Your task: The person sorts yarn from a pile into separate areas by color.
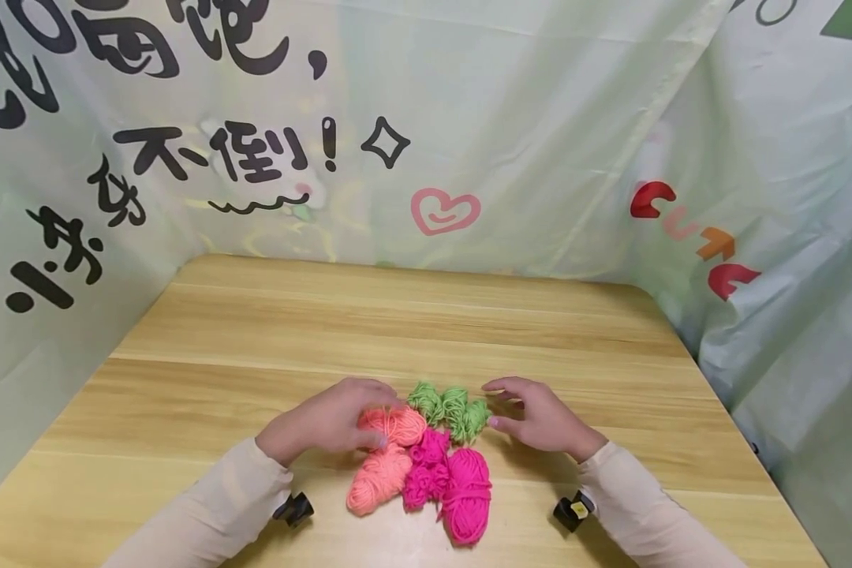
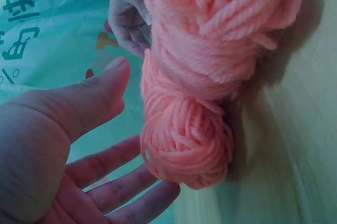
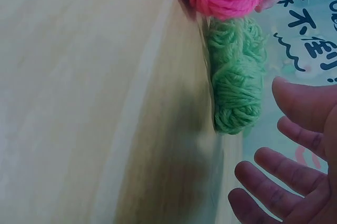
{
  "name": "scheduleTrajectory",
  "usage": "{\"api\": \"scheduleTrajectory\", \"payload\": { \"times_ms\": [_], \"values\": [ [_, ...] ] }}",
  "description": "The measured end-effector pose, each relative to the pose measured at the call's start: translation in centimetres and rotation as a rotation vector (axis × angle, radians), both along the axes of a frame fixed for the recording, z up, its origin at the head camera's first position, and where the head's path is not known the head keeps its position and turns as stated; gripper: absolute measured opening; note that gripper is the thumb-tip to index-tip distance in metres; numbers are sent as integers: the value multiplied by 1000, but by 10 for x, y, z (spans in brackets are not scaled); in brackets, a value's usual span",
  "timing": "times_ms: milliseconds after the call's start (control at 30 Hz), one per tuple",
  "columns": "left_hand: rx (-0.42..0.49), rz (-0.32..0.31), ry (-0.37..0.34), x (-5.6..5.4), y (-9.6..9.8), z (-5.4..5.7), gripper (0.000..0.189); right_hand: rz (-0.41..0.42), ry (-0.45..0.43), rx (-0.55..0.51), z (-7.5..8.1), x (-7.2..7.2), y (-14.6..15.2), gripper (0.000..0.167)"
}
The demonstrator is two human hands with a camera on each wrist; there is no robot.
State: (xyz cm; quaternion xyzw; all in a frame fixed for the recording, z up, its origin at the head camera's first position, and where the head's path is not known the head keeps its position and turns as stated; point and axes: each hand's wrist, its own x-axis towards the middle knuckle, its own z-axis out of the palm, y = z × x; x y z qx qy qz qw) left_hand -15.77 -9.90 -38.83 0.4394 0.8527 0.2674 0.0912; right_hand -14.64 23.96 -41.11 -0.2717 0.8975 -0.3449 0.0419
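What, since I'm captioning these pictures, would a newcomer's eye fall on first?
Probably the bright coral yarn, magenta yarn and green yarn, clustered on the wooden table between the left hand and the right hand. Next, the bold black lettering on the pale backdrop, upper left in the head view, with a pink heart to its right.

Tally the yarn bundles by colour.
Orange yarn: 2
Pink yarn: at least 2
Green yarn: at least 2, packed too tightly to split surely
Total: at least 6
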Motion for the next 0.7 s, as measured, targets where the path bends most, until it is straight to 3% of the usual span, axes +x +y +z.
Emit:
{"api": "scheduleTrajectory", "payload": {
  "times_ms": [333, 700],
  "values": [
    [-39, -38, 6, 1, 2, -2, 41, 57, 37, 27, 0, -2, -9, 43],
    [-45, -35, -9, 1, 4, -4, 37, 83, 50, 68, -3, -4, -17, 37]
  ]
}}
